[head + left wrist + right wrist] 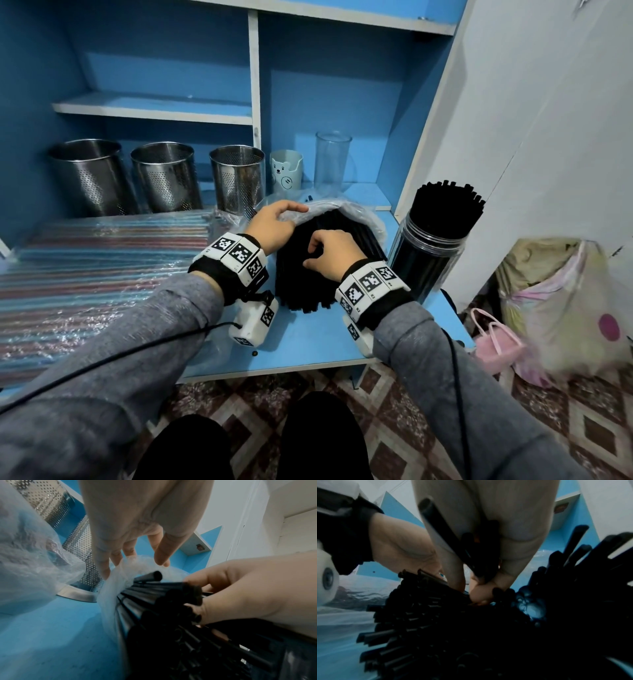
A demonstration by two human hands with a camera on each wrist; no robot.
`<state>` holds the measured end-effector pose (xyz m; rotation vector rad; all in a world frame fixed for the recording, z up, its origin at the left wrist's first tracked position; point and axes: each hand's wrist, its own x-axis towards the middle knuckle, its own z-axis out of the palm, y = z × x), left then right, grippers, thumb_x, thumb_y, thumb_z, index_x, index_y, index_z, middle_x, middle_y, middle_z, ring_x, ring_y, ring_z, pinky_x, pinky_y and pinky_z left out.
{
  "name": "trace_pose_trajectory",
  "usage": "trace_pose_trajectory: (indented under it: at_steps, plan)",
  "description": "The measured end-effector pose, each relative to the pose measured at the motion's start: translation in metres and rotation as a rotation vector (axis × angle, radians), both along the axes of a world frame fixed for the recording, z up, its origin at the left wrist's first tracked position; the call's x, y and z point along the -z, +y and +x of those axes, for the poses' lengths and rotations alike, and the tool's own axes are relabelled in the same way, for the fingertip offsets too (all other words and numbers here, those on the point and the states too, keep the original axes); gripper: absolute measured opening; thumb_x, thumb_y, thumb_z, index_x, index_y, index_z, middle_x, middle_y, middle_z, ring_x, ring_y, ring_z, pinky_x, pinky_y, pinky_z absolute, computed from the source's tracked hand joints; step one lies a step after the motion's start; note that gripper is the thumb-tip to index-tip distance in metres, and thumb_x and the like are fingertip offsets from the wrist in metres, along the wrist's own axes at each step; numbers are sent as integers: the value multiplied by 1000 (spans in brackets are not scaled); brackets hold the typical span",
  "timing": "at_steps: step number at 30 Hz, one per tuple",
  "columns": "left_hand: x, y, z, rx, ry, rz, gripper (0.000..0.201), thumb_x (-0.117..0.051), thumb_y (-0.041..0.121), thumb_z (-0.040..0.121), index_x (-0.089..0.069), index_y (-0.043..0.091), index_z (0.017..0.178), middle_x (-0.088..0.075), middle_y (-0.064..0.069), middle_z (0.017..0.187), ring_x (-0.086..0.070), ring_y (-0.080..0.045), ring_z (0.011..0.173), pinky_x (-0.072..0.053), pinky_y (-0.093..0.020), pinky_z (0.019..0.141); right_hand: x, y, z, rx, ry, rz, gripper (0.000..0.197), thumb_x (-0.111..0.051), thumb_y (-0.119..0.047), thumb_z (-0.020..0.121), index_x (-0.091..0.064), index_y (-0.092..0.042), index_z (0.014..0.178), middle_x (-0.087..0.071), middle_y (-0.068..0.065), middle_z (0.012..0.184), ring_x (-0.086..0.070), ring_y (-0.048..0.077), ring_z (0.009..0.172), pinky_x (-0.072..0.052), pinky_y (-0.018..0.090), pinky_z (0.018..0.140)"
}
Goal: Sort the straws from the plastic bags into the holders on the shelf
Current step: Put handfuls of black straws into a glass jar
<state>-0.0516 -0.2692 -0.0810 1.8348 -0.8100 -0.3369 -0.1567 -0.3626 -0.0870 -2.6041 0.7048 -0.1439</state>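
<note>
A heap of black straws (301, 287) lies in a clear plastic bag (359, 212) on the blue shelf (308, 346). My left hand (294, 210) rests on the bag's upper rim with its fingers nearly straight; in the left wrist view the left hand (135, 563) touches the crinkled bag (116, 588). Over the heap, my right hand (313, 253) curls its fingers round a bunch of black straws (447, 534), which run across the palm of the right hand (479, 588). A clear jar (428, 270) packed with upright black straws stands just right of it.
Three perforated steel holders (85, 178) (164, 178) (239, 178), a bear cup (286, 171) and a clear glass holder (332, 161) line the back of the shelf. A bag of striped coloured straws (85, 274) covers the left side. A white wall (548, 137) and stuffed bags (565, 308) are on the right.
</note>
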Motion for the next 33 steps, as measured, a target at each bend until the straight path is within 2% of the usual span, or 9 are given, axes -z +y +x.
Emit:
trace_pose_trajectory:
  at_steps: [7, 12, 16, 17, 19, 20, 22, 26, 33]
  plan:
    - [-2, 4, -1, 26, 49, -7, 35, -47, -8, 93, -65, 13, 115, -62, -4, 112, -55, -25, 86, -45, -37, 77, -5, 1, 5, 7, -34, 37, 21, -68, -4, 78, -61, -14, 95, -64, 5, 103, -59, 22, 95, -48, 31, 80]
    - [0, 7, 1, 21, 32, 21, 36, -48, -6, 92, -64, 16, 116, -60, -2, 110, -53, -19, 81, -42, -21, 64, -13, -11, -2, 17, -121, 97, 19, -71, -6, 78, -65, -18, 92, -58, -10, 81, -50, 4, 70, -33, 14, 56]
    - [1, 5, 1, -22, 23, 50, 36, -54, -2, 88, -64, 21, 114, -62, -5, 114, -55, -13, 66, -45, -14, 53, -21, -18, -11, 8, -128, 182, 20, -72, -4, 78, -65, -20, 87, -59, -8, 65, -56, 0, 47, -39, 11, 46]
    - [2, 3, -1, -36, 9, 63, 36, -55, 0, 88, -63, 22, 115, -62, -9, 118, -59, -18, 69, -50, -19, 57, -22, -20, -14, 8, -125, 197, 20, -72, -3, 79, -65, -20, 87, -61, -5, 63, -55, -1, 41, -40, 9, 43]
    - [2, 0, -2, -69, -33, 127, 37, -58, 7, 86, -62, 24, 119, -55, -14, 129, -63, -35, 95, -55, -36, 84, -24, -22, -18, 13, -119, 193, 21, -72, -3, 79, -66, -21, 89, -64, -3, 64, -54, -3, 37, -40, 7, 42]
    - [2, -2, -3, -82, -46, 158, 38, -59, 9, 86, -61, 25, 121, -50, -15, 134, -60, -40, 109, -51, -45, 96, -24, -22, -19, 15, -119, 190, 21, -72, -3, 79, -67, -21, 90, -64, -3, 64, -54, -3, 37, -40, 7, 43]
    - [2, -5, -6, -99, -72, 191, 40, -61, 12, 86, -59, 25, 123, -41, -15, 140, -50, -37, 124, -41, -46, 107, -24, -22, -22, 17, -128, 196, 21, -71, -3, 80, -68, -19, 92, -63, -5, 64, -56, -2, 39, -41, 8, 45]
    - [2, -6, -9, -88, -122, 249, 44, -62, 14, 86, -56, 24, 129, -36, -15, 146, -39, -29, 135, -31, -36, 114, -21, -20, -23, 29, -173, 233, 20, -72, -3, 82, -68, -19, 93, -64, -2, 73, -61, 6, 50, -48, 11, 50]
    - [-1, -1, -11, -71, -180, 184, 48, -61, 6, 83, -57, 23, 127, -38, -10, 142, -43, -27, 130, -34, -35, 112, -25, -17, -27, 44, -165, 246, 24, -69, 2, 79, -69, -17, 93, -61, -4, 60, -58, 4, 44, -47, 11, 48]
